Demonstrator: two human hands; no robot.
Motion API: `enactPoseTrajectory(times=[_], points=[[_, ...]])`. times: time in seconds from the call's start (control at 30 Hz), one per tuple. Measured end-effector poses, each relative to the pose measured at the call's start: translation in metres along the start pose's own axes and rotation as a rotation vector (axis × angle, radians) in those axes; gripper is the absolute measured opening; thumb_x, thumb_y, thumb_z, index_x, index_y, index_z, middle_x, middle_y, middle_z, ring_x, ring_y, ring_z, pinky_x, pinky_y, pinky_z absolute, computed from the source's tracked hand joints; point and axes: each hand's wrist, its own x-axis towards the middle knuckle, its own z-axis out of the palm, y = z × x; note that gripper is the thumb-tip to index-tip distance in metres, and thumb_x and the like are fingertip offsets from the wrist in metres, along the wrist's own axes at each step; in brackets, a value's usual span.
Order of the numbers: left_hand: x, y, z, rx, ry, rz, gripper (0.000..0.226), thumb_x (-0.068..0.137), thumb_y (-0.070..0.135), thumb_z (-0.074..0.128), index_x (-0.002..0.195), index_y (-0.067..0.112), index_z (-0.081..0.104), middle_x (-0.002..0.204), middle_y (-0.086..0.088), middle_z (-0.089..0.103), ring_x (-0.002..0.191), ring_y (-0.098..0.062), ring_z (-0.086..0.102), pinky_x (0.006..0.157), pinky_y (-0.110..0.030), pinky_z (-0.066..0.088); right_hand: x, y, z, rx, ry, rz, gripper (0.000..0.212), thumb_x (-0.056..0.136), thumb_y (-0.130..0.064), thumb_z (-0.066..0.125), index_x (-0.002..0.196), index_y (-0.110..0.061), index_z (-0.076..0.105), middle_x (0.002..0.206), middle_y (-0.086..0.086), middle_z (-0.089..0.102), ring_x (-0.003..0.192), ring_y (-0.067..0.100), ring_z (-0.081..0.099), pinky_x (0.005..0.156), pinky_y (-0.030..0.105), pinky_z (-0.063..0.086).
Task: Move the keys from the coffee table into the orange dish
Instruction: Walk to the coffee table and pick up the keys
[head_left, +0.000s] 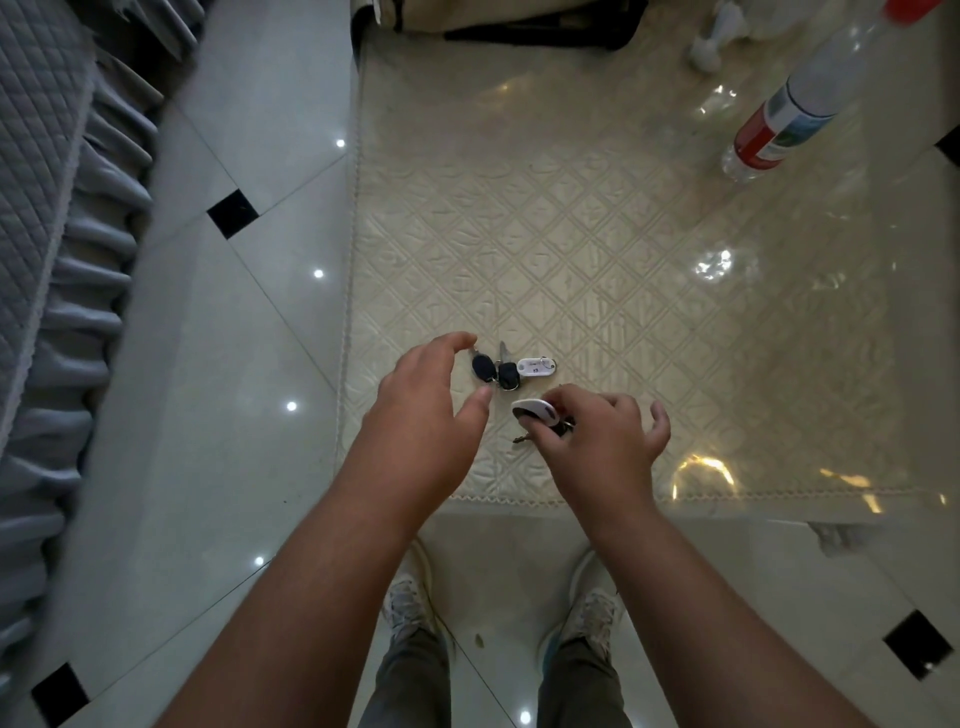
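Observation:
Two key bunches lie near the front left of the coffee table (597, 234), which has a cream quilted cover under clear plastic. The far bunch (506, 370) has dark fobs and a white tag. My left hand (426, 400) hovers just left of it, fingers apart and curved, holding nothing. My right hand (592, 431) pinches the near bunch (535, 413) by its white-and-black fob, with its keys poking out below the fingers. No orange dish is in view.
A plastic bottle (779, 114) with a red label stands at the table's back right. A white object (709, 47) and a dark-trimmed bag (519, 21) sit at the far edge. A grey quilted sofa (47, 208) runs along the left across tiled floor.

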Motion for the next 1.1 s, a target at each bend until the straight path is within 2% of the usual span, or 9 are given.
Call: enactPoseTrajectory(times=[0.07, 0.13, 0.27, 0.37, 0.53, 0.7, 0.8, 0.9, 1.1], points=[[0.000, 0.002, -0.003, -0.019, -0.002, 0.037, 0.047, 0.091, 0.043, 0.058, 0.135, 0.048, 0.043, 0.134, 0.023, 0.044, 0.130, -0.008, 0.041, 0.099, -0.031, 0.037, 0.000, -0.007, -0.014, 0.059, 0.031, -0.042, 0.020, 0.080, -0.060, 0.063, 0.085, -0.040, 0.063, 0.071, -0.023, 0.058, 0.093, 0.003, 0.050, 0.110, 0.053, 0.010], [-0.001, 0.008, -0.006, -0.020, -0.010, 0.086, 0.041, 0.090, 0.046, 0.059, 0.129, 0.051, 0.048, 0.119, 0.031, 0.044, 0.127, -0.004, 0.043, 0.102, -0.036, 0.040, 0.000, -0.017, -0.027, 0.118, 0.037, -0.110, 0.018, 0.081, -0.057, 0.063, 0.088, -0.041, 0.065, 0.077, -0.025, 0.060, 0.094, 0.001, 0.052, 0.109, 0.051, 0.013], [0.000, 0.016, -0.012, -0.045, 0.002, 0.166, 0.033, 0.087, 0.051, 0.062, 0.120, 0.049, 0.057, 0.103, 0.029, 0.061, 0.109, 0.003, 0.054, 0.095, -0.045, 0.046, 0.003, -0.036, -0.048, 0.230, 0.027, -0.205, 0.010, 0.082, -0.046, 0.067, 0.091, -0.041, 0.068, 0.092, -0.024, 0.062, 0.104, -0.001, 0.051, 0.109, 0.052, 0.013], [0.002, 0.017, -0.017, -0.028, 0.017, 0.234, 0.033, 0.086, 0.049, 0.064, 0.118, 0.044, 0.061, 0.105, 0.023, 0.060, 0.106, 0.003, 0.056, 0.095, -0.044, 0.046, 0.007, -0.042, -0.058, 0.310, -0.014, -0.232, 0.012, 0.083, -0.038, 0.068, 0.095, -0.040, 0.069, 0.094, -0.021, 0.061, 0.108, 0.001, 0.050, 0.109, 0.054, 0.016], [0.009, 0.019, -0.023, -0.029, 0.066, 0.265, 0.027, 0.084, 0.050, 0.067, 0.109, 0.043, 0.066, 0.100, 0.023, 0.064, 0.101, 0.004, 0.058, 0.091, -0.044, 0.048, 0.014, -0.048, -0.071, 0.340, -0.013, -0.271, 0.014, 0.083, -0.037, 0.070, 0.096, -0.035, 0.069, 0.093, -0.020, 0.065, 0.105, 0.001, 0.053, 0.107, 0.054, 0.023], [0.013, 0.019, -0.023, -0.002, 0.148, 0.312, 0.028, 0.089, 0.047, 0.062, 0.115, 0.038, 0.066, 0.098, 0.018, 0.062, 0.096, -0.001, 0.058, 0.082, -0.044, 0.051, 0.025, -0.043, -0.071, 0.416, -0.044, -0.229, 0.031, 0.083, -0.043, 0.067, 0.113, -0.041, 0.063, 0.119, -0.020, 0.058, 0.120, 0.003, 0.049, 0.105, 0.052, 0.032], [0.014, 0.017, -0.024, -0.023, 0.213, 0.293, 0.023, 0.090, 0.044, 0.063, 0.111, 0.035, 0.068, 0.098, 0.018, 0.063, 0.096, -0.004, 0.059, 0.083, -0.043, 0.051, 0.029, -0.026, -0.060, 0.170, 0.054, -0.075, 0.041, 0.083, -0.044, 0.066, 0.123, -0.041, 0.058, 0.134, -0.018, 0.048, 0.126, 0.004, 0.043, 0.109, 0.047, 0.023], [0.013, 0.014, -0.025, -0.016, 0.256, 0.264, 0.016, 0.090, 0.045, 0.063, 0.104, 0.038, 0.064, 0.097, 0.019, 0.062, 0.096, -0.005, 0.058, 0.084, -0.046, 0.049, 0.026, -0.002, -0.038, -0.142, 0.005, -0.001, 0.040, 0.082, -0.047, 0.065, 0.121, -0.040, 0.060, 0.142, -0.013, 0.044, 0.129, 0.012, 0.040, 0.109, 0.050, 0.020], [0.010, 0.008, -0.024, 0.015, 0.267, 0.244, 0.013, 0.092, 0.048, 0.060, 0.103, 0.041, 0.061, 0.100, 0.020, 0.060, 0.103, -0.011, 0.056, 0.087, -0.049, 0.048, 0.015, 0.031, 0.000, -0.280, -0.112, 0.099, 0.025, 0.075, -0.046, 0.070, 0.100, -0.041, 0.070, 0.141, -0.011, 0.047, 0.135, 0.019, 0.033, 0.110, 0.054, 0.016]])
